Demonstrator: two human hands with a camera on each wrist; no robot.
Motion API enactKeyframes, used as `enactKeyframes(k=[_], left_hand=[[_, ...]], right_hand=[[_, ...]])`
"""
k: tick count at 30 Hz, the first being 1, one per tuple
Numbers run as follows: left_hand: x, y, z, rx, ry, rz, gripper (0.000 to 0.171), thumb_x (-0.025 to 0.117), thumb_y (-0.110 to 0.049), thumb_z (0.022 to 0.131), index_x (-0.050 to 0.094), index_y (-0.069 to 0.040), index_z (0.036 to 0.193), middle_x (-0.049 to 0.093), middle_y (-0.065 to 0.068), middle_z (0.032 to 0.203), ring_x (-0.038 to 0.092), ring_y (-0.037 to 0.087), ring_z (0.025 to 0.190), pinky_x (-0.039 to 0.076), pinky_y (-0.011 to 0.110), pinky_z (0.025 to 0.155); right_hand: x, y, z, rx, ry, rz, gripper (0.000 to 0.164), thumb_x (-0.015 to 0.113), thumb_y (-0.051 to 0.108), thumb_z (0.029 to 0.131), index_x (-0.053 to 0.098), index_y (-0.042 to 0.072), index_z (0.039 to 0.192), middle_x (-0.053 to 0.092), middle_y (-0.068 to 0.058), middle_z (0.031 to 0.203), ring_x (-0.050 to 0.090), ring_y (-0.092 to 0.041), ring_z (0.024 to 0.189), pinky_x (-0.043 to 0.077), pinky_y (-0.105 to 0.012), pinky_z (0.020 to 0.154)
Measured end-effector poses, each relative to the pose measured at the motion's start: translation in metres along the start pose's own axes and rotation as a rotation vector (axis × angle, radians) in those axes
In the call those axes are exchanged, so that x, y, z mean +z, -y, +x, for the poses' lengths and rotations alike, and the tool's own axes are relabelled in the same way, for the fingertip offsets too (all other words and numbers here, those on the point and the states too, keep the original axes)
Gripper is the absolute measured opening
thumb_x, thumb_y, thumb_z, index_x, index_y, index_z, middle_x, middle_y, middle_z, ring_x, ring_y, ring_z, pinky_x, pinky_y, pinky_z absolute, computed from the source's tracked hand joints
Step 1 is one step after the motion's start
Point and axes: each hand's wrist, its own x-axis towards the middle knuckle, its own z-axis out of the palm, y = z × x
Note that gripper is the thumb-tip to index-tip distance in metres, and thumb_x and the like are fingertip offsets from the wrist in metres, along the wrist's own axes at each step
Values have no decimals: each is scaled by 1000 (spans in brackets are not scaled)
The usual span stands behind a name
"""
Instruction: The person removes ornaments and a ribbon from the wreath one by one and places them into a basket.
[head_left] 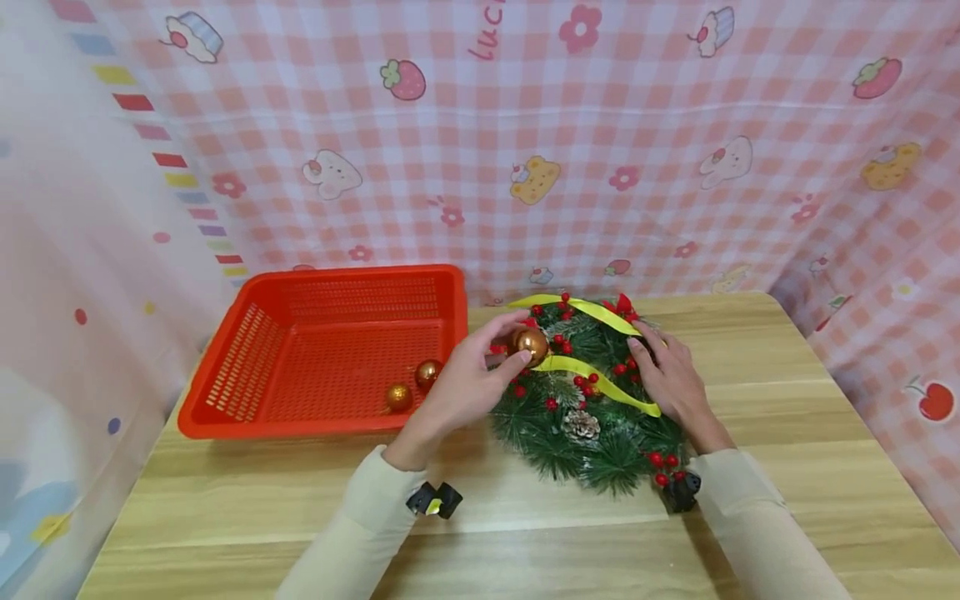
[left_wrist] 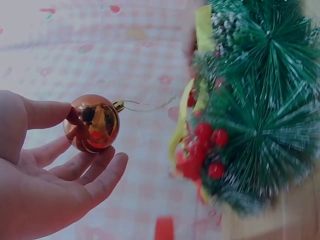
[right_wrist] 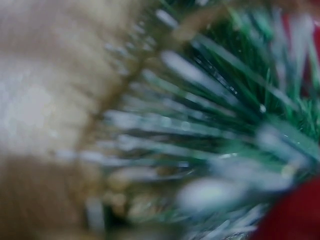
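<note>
My left hand (head_left: 472, 371) pinches a shiny copper Christmas ball (left_wrist: 91, 123) between thumb and fingers. Its gold cap and thin wire loop (left_wrist: 147, 104) point toward the wreath in the left wrist view. The green pine wreath (head_left: 615, 458) lies on the table, with red berries, a pine cone (head_left: 581, 425) and a yellow ribbon (head_left: 600, 382). My right hand (head_left: 675, 379) rests on the wreath's right side, its fingers fairly straight and fingertips at the ribbon's upper strand. Blurred needles (right_wrist: 200, 115) fill much of the right wrist view.
A red plastic basket (head_left: 300, 429) stands to the left on the wooden table (head_left: 517, 550). Inside its right front corner lie a glossy copper ball (head_left: 427, 374) and a smaller glittery gold ball (head_left: 399, 397). A pink checked cloth (head_left: 480, 125) hangs behind the table.
</note>
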Motion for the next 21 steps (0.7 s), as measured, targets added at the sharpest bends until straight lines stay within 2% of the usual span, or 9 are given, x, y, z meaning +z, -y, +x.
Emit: enactKeyframes(k=[8, 16, 21], left_hand=[[-33, 6, -20, 30, -98, -13, 46, 61, -10, 98, 52, -22, 141, 60, 3, 128, 57, 17, 119, 51, 38, 97], [-64, 14, -38, -49, -180, -31, 47, 63, -12, 98, 50, -24, 141, 59, 4, 133, 63, 21, 112, 53, 40, 93], [-78, 21, -48, -78, -215, 2, 47, 64, -14, 97, 50, -24, 140, 57, 2, 135, 56, 19, 121, 50, 42, 98]], right_hand=[[-2, 1, 0, -1, 3, 0, 62, 25, 53, 105, 27, 20, 158, 24, -30, 156, 18, -55, 141, 25, -76, 100], [-2, 1, -3, -22, 0, 14, 62, 25, 52, 106, 27, 17, 157, 26, -31, 154, 18, -56, 140, 24, -76, 100], [-1, 2, -3, -27, -7, 16, 62, 26, 52, 106, 27, 18, 157, 27, -31, 153, 19, -57, 139, 25, -76, 99]])
